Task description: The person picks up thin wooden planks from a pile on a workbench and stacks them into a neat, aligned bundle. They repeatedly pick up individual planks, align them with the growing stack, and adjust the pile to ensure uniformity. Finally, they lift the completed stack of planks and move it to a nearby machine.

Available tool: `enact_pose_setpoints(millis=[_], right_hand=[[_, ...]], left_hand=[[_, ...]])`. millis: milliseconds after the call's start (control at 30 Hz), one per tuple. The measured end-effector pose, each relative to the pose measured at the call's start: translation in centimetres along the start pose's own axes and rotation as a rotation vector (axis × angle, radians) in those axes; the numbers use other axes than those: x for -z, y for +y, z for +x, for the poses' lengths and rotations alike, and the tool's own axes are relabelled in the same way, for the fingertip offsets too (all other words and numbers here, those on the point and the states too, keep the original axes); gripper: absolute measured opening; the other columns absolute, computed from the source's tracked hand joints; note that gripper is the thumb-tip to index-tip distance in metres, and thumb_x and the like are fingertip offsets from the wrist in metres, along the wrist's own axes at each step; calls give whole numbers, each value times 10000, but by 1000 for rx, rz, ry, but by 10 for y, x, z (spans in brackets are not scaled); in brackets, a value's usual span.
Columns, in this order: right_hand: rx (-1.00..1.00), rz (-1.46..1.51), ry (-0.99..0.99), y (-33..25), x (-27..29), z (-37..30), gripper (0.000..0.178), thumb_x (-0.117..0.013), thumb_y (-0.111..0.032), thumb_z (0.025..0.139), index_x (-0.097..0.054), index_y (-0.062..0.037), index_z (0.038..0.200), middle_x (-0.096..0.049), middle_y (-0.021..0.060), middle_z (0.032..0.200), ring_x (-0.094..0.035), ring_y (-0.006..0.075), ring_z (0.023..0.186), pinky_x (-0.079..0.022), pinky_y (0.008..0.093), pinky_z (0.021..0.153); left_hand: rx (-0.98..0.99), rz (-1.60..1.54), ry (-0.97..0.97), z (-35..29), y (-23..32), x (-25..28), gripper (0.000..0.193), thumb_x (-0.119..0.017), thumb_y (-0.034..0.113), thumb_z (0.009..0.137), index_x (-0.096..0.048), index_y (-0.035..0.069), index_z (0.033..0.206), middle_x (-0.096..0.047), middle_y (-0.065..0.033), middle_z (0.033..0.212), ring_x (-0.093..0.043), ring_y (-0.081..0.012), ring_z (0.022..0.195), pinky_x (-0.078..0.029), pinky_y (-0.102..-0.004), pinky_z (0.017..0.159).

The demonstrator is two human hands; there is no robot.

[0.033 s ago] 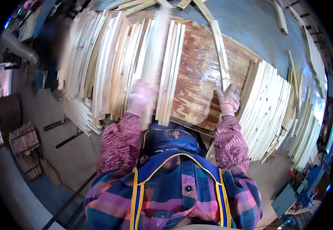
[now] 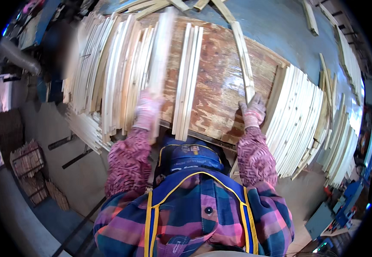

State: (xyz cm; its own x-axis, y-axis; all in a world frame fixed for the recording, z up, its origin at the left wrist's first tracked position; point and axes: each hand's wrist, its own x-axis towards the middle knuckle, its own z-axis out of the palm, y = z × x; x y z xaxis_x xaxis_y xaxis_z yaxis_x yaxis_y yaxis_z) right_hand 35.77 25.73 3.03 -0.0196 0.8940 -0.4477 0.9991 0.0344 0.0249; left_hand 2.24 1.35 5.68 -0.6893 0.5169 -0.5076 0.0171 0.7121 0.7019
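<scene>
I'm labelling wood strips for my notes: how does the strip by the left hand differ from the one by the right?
The left strip is blurred, while the right strip is sharper. The left strip's far end leans toward the picture's right; the right strip's leans left. The left strip runs past the left hand toward the person, while the right strip's near end is at the right hand. Both are long, narrow, pale wood.

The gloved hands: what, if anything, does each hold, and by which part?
Left hand: a pale wooden strip, by its nearer part. Right hand: at the nearer end of another strip; gripping cannot be told.
</scene>
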Motion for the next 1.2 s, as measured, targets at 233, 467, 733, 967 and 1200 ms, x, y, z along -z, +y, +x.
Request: enact_pose_setpoints(millis=[233,467,733,967,1200], right_hand=[[64,1513,-485,6,-37,-28,364,-616,-121,989,-620,2,1331,-711,55,1088,-664,164,980,-540,325,867],[320,1152,-459,-11,-67,-63,311,-696,-172,941,-694,-14,1209,-736,58,990,-671,154,839,-546,329,762],[703,431,-207,-98,-65,-97,447,-627,-416,978,-682,-73,1260,-740,199,1109,-707,347,1033,-556,415,894],[1076,591,557,-224,66,96,260,-680,-230,895,-676,-41,1074,-703,132,1043,-683,319,976,-557,425,805],[666,70,206,-441,134,203,650,-682,-496,895,-537,-200,1455,-630,197,1326,-597,389,1266,-486,477,1045]], left_hand=[[85,977,253,32,0,75,831,-612,305,958,-146,237,1643,-528,-189,1434,-673,-331,1101,-556,-467,916],[209,1221,209,39,13,80,791,-633,374,964,-206,293,1625,-486,-143,1441,-587,-287,1253,-555,-505,913],[-467,718,363,13,29,15,784,-703,388,883,-385,81,1530,-643,-210,1195,-608,-399,1168,-505,-476,986],[-140,593,-165,8,50,-85,1009,-666,605,843,-231,128,1619,-539,-258,1382,-533,-454,1257,-449,-490,1050],[-104,567,-329,28,50,-69,1128,-676,728,790,-160,209,1649,-472,-341,1455,-501,-490,1322,-436,-509,1088]])
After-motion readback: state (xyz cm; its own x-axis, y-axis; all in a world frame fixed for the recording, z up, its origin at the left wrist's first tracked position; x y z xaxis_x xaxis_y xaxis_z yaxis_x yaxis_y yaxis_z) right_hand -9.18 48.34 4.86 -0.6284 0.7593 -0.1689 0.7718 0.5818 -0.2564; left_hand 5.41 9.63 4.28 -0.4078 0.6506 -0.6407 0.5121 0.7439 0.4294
